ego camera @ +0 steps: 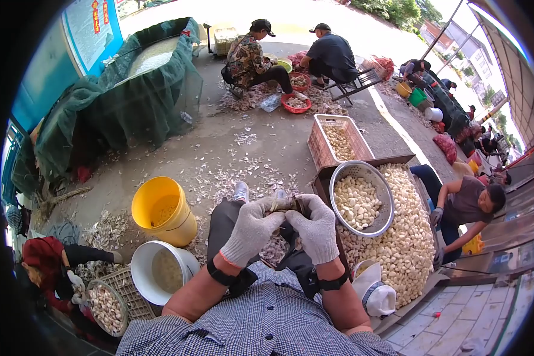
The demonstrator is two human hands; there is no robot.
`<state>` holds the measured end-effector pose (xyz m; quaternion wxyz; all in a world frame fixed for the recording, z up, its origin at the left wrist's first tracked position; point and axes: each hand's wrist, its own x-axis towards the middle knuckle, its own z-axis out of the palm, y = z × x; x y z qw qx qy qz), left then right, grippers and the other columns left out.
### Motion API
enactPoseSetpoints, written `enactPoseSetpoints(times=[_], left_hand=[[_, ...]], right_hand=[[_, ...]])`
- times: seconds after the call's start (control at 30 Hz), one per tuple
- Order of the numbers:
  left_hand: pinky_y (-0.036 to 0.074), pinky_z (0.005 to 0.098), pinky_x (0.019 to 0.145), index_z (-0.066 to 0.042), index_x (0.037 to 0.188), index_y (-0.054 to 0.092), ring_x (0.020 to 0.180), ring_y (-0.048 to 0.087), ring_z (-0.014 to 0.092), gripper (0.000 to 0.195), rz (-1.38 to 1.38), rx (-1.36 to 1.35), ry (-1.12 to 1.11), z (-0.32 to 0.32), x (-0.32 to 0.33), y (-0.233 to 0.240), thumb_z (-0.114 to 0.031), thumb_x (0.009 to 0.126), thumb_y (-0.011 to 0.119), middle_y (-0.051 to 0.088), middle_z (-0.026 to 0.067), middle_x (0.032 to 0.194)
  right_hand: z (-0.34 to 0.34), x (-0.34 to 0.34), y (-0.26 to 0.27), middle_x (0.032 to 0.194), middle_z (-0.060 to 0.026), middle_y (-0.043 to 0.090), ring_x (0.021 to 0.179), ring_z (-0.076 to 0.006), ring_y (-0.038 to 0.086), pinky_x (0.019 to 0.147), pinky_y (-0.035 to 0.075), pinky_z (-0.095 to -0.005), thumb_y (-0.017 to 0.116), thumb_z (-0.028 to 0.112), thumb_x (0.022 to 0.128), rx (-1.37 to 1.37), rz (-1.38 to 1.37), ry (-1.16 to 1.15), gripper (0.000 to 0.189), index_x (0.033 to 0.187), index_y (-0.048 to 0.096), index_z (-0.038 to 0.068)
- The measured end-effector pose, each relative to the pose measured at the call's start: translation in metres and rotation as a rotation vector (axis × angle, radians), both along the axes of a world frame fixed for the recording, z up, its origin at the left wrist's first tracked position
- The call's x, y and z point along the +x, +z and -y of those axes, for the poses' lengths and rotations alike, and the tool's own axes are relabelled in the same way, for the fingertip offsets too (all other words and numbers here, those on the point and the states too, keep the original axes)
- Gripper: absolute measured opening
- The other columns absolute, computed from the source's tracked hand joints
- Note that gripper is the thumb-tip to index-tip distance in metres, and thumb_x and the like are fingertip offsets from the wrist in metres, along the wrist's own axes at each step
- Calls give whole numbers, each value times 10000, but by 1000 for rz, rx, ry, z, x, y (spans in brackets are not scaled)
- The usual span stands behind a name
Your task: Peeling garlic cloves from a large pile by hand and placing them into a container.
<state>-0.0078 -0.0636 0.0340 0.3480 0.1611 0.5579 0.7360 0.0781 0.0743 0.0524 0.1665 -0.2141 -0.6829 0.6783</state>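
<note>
My left hand [251, 229] and my right hand [316, 227], both in pale knit gloves, meet above my lap with thumbs and fingertips drawn together. A small dark brown object [298, 204] shows at my right fingers; its kind is unclear. Whatever the left fingertips pinch is mostly hidden by the gloves. Beneath the hands, a heap of garlic skins [273, 250] lies between my legs. To the right, a perforated metal basin [386, 224] of peeled garlic cloves [356, 200] rests on a large bed of peeled cloves [409, 249].
At left stand a yellow bucket [188, 224] and a white bucket [189, 267]. A pink plastic crate [317, 149] holds cloves ahead. A white cloth cap [381, 299] lies by the clove bed. Co-workers sit ahead, right and lower left. Skins litter the concrete floor [218, 147].
</note>
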Motion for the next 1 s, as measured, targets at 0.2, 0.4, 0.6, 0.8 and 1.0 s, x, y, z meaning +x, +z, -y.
enactPoseSetpoints(times=[0.2,0.4,0.6,0.8,1.0], left_hand=[[453,201,600,1,1064,742,692,562,20,141,53,-56,99,-3,4,2,-110,987,703,668,-31,851],[449,182,597,-7,1038,745,679,587,28,121,89,-22,136,-3,5,-6,-101,992,684,693,-8,849],[440,189,590,-16,993,734,659,567,32,112,68,-54,93,2,0,-4,-107,998,669,673,-13,822],[419,211,563,-26,942,682,629,520,32,129,130,-38,43,1,-2,2,-142,999,683,599,-43,764],[422,188,581,-6,1042,724,639,536,29,125,132,-45,11,3,-1,10,-99,1004,649,672,-9,833]], right_hand=[[7,0,-6,951,4,661,779,-53,600,691,509,-209,718,-19,924,-188,-96,-107,192,1101,650,9],[14,-2,-11,948,11,652,798,-47,600,684,497,-200,723,-29,915,-21,-128,-111,212,1111,653,16],[12,-1,-13,925,27,647,737,-21,558,609,437,-182,716,-13,924,-148,-41,-45,195,1106,659,25],[8,0,-12,938,22,650,687,-16,528,568,401,-179,686,-4,939,-269,-12,6,234,1170,662,24],[1,2,-17,955,15,655,687,-17,534,565,401,-178,676,-7,945,-367,-36,10,255,1199,661,14]])
